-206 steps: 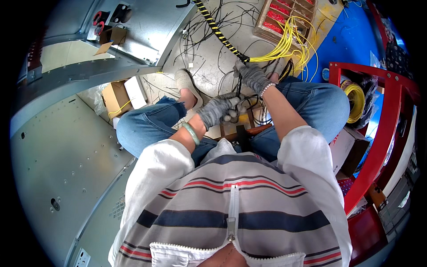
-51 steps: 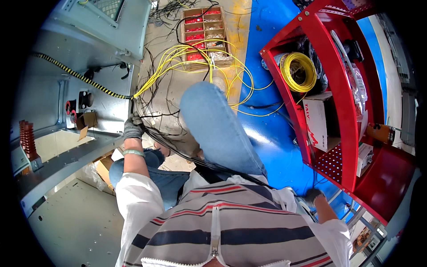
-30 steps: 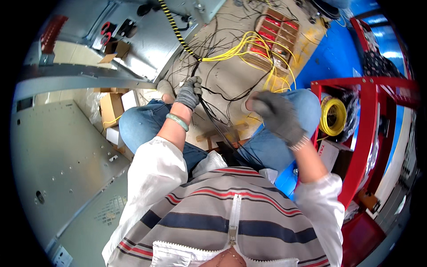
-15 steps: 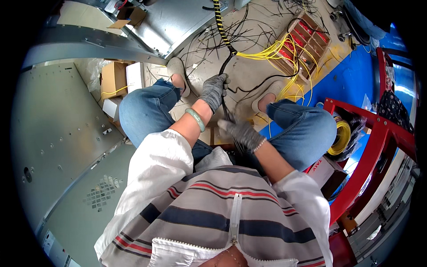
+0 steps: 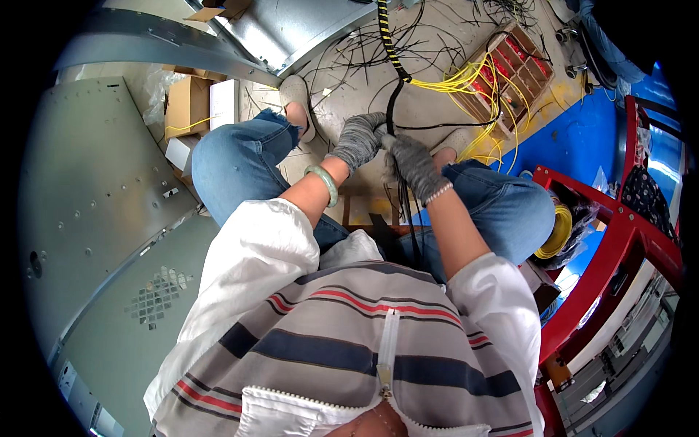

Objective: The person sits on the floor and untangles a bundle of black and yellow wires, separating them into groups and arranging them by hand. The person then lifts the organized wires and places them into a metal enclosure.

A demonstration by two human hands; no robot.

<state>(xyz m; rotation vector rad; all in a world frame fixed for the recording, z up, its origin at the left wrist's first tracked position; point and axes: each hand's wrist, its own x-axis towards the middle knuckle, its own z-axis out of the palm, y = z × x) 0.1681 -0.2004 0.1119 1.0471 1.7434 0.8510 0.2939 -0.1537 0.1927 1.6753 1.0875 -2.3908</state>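
A bundle of black wires (image 5: 393, 105) runs down from a harness trunk (image 5: 386, 40) wound with black and yellow striped wrap. My left hand (image 5: 360, 142), in a grey knit glove, closes round the bundle from its left side. Right beside it, my gloved right hand (image 5: 416, 164) grips the same bundle, fingers bent around it. Loose black wire ends (image 5: 409, 211) hang beneath the hands between my knees. Yellow wires (image 5: 440, 85) branch to the right where the striped wrap ends. The fingertips partly hide one another.
A wooden compartment box (image 5: 513, 69) with red pieces stands at far right, yellow wires draped over it. Black wire offcuts (image 5: 357, 54) litter the floor. Cardboard boxes (image 5: 188, 105) and a metal panel (image 5: 102, 204) are on the left; a red frame (image 5: 582, 191) stands right, near a yellow wire coil (image 5: 559, 229).
My right hand has moved up from the lower wires to beside my left hand. The bundle and striped trunk now sit farther right in view.
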